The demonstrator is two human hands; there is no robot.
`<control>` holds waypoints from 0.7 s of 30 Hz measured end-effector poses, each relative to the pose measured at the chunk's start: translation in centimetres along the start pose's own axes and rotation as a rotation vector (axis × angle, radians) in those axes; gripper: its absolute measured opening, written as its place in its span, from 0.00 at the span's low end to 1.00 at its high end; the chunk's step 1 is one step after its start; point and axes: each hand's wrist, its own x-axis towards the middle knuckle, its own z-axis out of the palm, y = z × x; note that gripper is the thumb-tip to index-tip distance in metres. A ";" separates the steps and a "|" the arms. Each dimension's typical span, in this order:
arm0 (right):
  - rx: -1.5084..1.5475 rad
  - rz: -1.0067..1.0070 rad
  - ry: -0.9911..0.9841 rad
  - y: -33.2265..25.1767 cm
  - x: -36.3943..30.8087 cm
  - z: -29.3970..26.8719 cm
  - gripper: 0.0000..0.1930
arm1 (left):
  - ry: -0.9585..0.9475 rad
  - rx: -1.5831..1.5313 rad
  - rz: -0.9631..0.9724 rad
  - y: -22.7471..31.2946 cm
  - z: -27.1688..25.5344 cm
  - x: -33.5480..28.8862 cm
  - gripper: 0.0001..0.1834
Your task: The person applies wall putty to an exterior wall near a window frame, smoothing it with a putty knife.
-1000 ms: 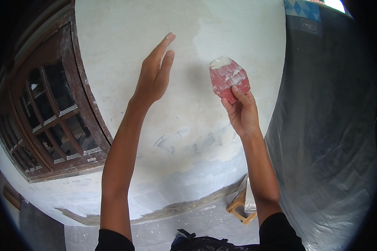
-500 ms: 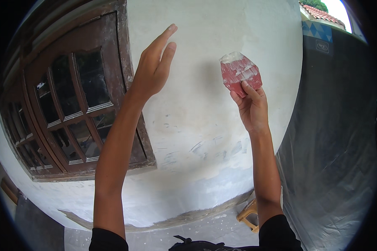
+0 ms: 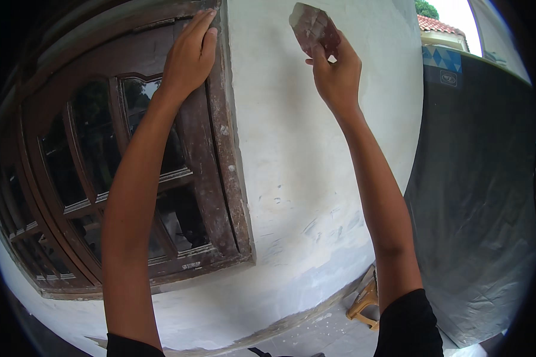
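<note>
My right hand (image 3: 338,72) is raised before the upper part of the white wall (image 3: 268,143). Its thumb and fingers grip a flat, red, many-sided putty scraper (image 3: 319,28) smeared with whitish putty, its wider end pointing up. My left hand (image 3: 187,56) is up at the brown wooden window frame (image 3: 223,128), fingers stretched out and holding nothing. Its fingertips overlap the upper corner of the frame; whether they touch it I cannot tell.
Brown window shutters (image 3: 202,196) with dark glass panes fill the left. A dark plastic-covered large object (image 3: 476,178) stands on the right. Low down, a yellow-brown plastic stool (image 3: 363,309) stands on the spotted grey floor (image 3: 315,333). Beyond are red roof tiles (image 3: 438,25).
The view has shifted, with the window now larger. My right hand and the putty scraper have risen and tilted left. My left hand has moved from before the wall to the window frame.
</note>
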 end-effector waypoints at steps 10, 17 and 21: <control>-0.535 -0.522 -0.010 -0.5 4.1 6.7 0.21 | -0.140 0.273 0.116 -1.5 0.2 1.7 0.27; -0.539 -0.609 -0.014 -0.6 4.3 9.0 0.19 | -0.143 0.352 0.130 -2.0 0.2 1.5 0.29; -0.531 -0.639 0.016 -0.9 3.8 9.5 0.18 | -0.170 0.378 0.130 -1.5 0.2 1.5 0.30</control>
